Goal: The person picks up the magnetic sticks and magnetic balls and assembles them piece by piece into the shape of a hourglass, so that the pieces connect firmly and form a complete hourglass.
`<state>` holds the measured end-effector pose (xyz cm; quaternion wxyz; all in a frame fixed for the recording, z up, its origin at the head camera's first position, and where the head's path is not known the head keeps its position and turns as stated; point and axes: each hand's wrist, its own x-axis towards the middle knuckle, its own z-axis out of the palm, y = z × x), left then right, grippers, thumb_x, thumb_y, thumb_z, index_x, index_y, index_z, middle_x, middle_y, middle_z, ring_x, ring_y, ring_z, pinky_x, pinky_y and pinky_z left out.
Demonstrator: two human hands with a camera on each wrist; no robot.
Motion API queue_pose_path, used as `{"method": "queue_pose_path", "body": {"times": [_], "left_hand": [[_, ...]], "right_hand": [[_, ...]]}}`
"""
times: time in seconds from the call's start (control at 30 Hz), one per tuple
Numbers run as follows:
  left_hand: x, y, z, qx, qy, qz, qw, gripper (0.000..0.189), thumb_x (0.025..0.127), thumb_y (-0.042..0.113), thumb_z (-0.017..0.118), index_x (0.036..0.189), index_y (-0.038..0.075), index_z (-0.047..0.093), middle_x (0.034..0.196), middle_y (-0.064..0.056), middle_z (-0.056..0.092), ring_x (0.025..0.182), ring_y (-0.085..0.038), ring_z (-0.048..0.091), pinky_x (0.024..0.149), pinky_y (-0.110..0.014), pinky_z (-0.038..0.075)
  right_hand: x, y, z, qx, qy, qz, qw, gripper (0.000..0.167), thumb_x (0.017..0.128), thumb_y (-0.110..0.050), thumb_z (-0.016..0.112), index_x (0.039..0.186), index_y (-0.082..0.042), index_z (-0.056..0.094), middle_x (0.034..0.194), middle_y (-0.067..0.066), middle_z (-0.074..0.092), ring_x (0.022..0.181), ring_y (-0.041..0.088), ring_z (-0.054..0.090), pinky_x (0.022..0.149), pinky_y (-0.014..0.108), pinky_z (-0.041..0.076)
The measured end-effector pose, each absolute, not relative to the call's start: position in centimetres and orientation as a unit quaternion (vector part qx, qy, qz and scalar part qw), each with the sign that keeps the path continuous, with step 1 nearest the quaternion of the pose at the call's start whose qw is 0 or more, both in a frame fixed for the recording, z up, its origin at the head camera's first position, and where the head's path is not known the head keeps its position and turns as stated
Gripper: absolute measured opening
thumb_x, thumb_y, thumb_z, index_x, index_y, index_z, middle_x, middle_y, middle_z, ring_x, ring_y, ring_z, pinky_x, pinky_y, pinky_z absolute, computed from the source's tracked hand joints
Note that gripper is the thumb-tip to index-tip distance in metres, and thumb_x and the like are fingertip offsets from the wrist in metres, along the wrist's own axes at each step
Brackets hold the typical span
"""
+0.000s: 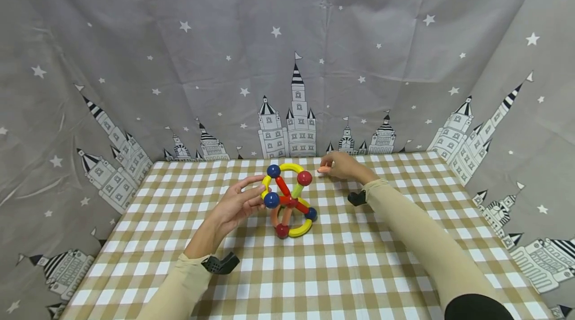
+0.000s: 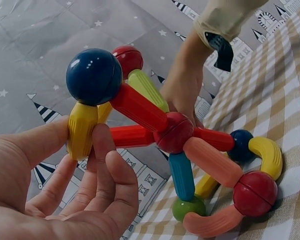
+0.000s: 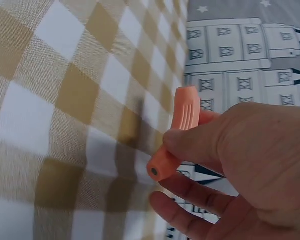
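Observation:
A structure of coloured magnetic rods and balls stands on the table, with a red ball [image 2: 174, 132] at its centre. My left hand [image 1: 238, 205] pinches a yellow magnetic rod [image 2: 82, 131] on its left side, just below a blue ball [image 2: 94, 76]. Straight red, salmon and teal rods spread from the centre. Curved yellow rods [image 1: 300, 229] and salmon ones join balls at the base. Beyond the structure, to its right, my right hand [image 1: 343, 166] grips a curved orange magnetic rod [image 3: 186, 110] between thumb and fingers. More orange shows behind that thumb, mostly hidden.
A brown-and-white checked cloth [image 1: 359, 270] covers the table. Grey curtains [image 1: 359, 25] printed with castles and stars hang behind the table and along both sides, and the right hand is close to the back one.

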<state>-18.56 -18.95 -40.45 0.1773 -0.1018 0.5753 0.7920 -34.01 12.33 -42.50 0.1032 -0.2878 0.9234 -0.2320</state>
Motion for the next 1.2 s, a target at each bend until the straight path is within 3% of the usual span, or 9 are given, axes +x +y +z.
{"method": "queue_pose_path", "body": {"times": [0.13, 0.33, 0.47, 0.67, 0.8, 0.97, 1.2], "left_hand": [[-18.5, -18.8, -40.5, -0.104, 0.575, 0.793, 0.173, 0.054, 0.099, 0.017, 0.071, 0.148, 0.012, 0.048, 0.114, -0.01, 0.071, 0.084, -0.021, 0.07, 0.076, -0.029, 0.057], [-18.3, -18.7, -40.7, -0.112, 0.575, 0.795, 0.161, 0.053, 0.099, 0.018, 0.071, 0.146, 0.011, 0.049, 0.114, -0.01, 0.07, 0.082, -0.02, 0.07, 0.076, -0.029, 0.057], [-18.0, -18.6, -40.7, -0.106, 0.568, 0.801, 0.158, 0.052, 0.099, 0.017, 0.071, 0.146, 0.01, 0.049, 0.11, -0.009, 0.07, 0.08, -0.019, 0.071, 0.075, -0.029, 0.057], [-17.6, -18.3, -40.9, -0.089, 0.559, 0.811, 0.148, 0.05, 0.101, 0.013, 0.068, 0.147, 0.008, 0.047, 0.109, -0.01, 0.07, 0.079, -0.018, 0.071, 0.076, -0.03, 0.057], [-17.4, -18.2, -41.0, -0.089, 0.558, 0.813, 0.143, 0.05, 0.1, 0.013, 0.069, 0.146, 0.009, 0.048, 0.114, -0.012, 0.069, 0.079, -0.018, 0.071, 0.077, -0.029, 0.057], [-17.4, -18.1, -41.2, -0.095, 0.556, 0.813, 0.142, 0.05, 0.099, 0.014, 0.07, 0.145, 0.009, 0.05, 0.115, -0.013, 0.068, 0.079, -0.018, 0.071, 0.077, -0.029, 0.057], [-17.4, -18.2, -41.1, -0.099, 0.559, 0.811, 0.145, 0.049, 0.099, 0.016, 0.071, 0.143, 0.01, 0.052, 0.111, -0.01, 0.065, 0.078, -0.018, 0.069, 0.075, -0.029, 0.057]], "right_hand": [[-33.4, 13.4, -41.4, -0.287, 0.924, -0.233, 0.095, 0.017, 0.094, -0.01, 0.075, 0.11, -0.004, 0.076, 0.104, 0.011, 0.073, 0.1, 0.031, 0.064, 0.089, 0.047, 0.05], [-32.2, 14.5, -40.2, -0.286, 0.921, -0.24, 0.109, 0.025, 0.099, -0.026, 0.071, 0.108, -0.004, 0.077, 0.102, 0.009, 0.075, 0.104, 0.033, 0.066, 0.092, 0.05, 0.051], [-31.4, 15.5, -39.8, -0.297, 0.913, -0.249, 0.126, 0.019, 0.097, -0.017, 0.072, 0.11, -0.004, 0.075, 0.107, 0.011, 0.076, 0.108, 0.034, 0.068, 0.093, 0.05, 0.053], [-29.9, 16.8, -38.6, -0.265, 0.887, -0.337, 0.173, 0.032, 0.09, 0.005, 0.072, 0.12, -0.007, 0.069, 0.115, 0.02, 0.072, 0.101, 0.039, 0.07, 0.075, 0.044, 0.059], [-28.9, 17.6, -38.0, -0.248, 0.865, -0.395, 0.187, 0.033, 0.092, 0.005, 0.071, 0.122, -0.009, 0.067, 0.119, 0.027, 0.069, 0.092, 0.04, 0.071, 0.066, 0.044, 0.06], [-27.9, 18.4, -37.8, -0.23, 0.851, -0.431, 0.191, 0.037, 0.094, 0.003, 0.071, 0.127, -0.013, 0.066, 0.125, 0.023, 0.067, 0.096, 0.029, 0.071, 0.073, 0.049, 0.06], [-25.5, 18.3, -36.8, -0.209, 0.815, -0.499, 0.206, 0.042, 0.093, -0.008, 0.076, 0.134, -0.014, 0.065, 0.122, 0.016, 0.069, 0.095, 0.034, 0.073, 0.073, 0.049, 0.06]]}}
